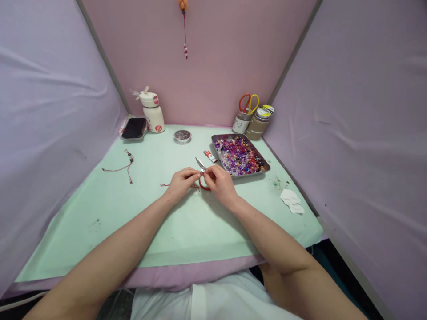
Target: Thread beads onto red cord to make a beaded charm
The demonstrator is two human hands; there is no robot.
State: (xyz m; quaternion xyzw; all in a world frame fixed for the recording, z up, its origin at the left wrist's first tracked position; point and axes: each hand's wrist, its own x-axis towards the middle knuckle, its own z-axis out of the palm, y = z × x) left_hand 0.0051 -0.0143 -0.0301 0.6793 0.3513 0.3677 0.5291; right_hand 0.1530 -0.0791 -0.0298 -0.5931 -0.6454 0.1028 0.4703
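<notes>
My left hand [183,181] and my right hand [220,183] meet over the middle of the table, fingers of both pinched together. A small purple bead [202,173] shows between their fingertips. Thin red cord [196,188] runs from under my left hand, and a loop of it comes out on that hand's left side. Scissors with a red handle [204,186] lie beneath the fingers, blades pointing up and away; my right hand partly hides them. Just beyond is a red-and-white lighter [210,156]. A metal tray [240,176] of mixed coloured beads stands beside my right hand.
A finished-looking red cord piece [128,165] lies at left. Along the back are a phone [134,128], a white bottle [154,116], a round dish [182,137], a cup [240,123] holding scissors, and a jar [258,126]. Crumpled tissue [292,202] lies at right. A beaded ornament [185,33] hangs behind.
</notes>
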